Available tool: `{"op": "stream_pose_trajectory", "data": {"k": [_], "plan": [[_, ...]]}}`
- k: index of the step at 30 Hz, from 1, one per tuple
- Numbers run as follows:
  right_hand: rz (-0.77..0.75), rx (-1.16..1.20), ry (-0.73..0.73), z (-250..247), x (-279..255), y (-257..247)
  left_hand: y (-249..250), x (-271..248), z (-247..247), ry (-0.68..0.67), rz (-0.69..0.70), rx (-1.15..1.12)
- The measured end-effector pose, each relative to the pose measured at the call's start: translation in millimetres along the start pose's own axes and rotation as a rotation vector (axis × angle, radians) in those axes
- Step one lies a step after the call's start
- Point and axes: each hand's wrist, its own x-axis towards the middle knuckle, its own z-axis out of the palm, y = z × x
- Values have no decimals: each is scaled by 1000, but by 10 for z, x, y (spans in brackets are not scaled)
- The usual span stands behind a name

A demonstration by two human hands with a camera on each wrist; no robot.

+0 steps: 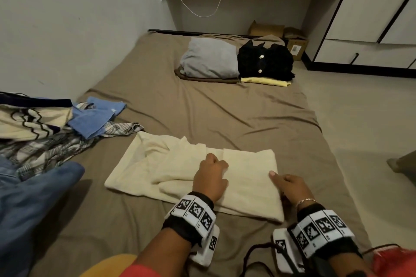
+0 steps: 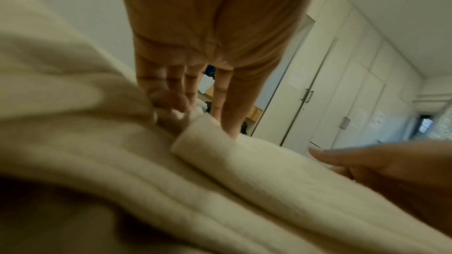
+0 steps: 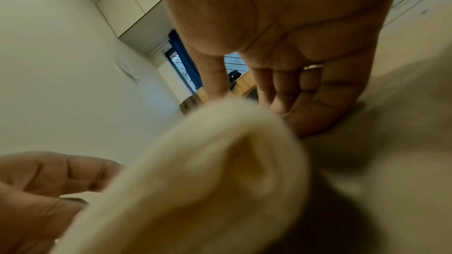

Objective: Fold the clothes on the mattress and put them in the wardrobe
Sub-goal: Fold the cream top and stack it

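Cream garment [image 1: 180, 171], partly folded, lies on the mattress [image 1: 202, 108] under your hands: your left hand [image 1: 210, 177] has its fingers curled into a fold at the middle, and your right hand [image 1: 290, 189] pinches the right edge. To your left, a heap [image 1: 45, 132] of striped, plaid and blue clothes waits unfolded. Farther up the mattress, two folded stacks [image 1: 236, 63] sit side by side. Beyond them the wardrobe [image 1: 371, 18] stands shut, so putting away looks wholly undone.

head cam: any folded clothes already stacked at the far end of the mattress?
Yes, a folded grey garment and a folded black garment sit on other folded pieces at the far end of the mattress.
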Motion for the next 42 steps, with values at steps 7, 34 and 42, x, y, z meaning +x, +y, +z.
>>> {"op": "stream_pose_trajectory", "data": {"k": [7, 34, 42], "plan": [[17, 208, -133, 41, -105, -177, 38, 0, 69, -189, 19, -23], [-151, 224, -596, 1479, -812, -1855, -1316, -91, -1105, 81, -543, -940], [-465, -321, -215, 845, -430, -930, -1487, 19, -1047, 36, -409, -829]]}}
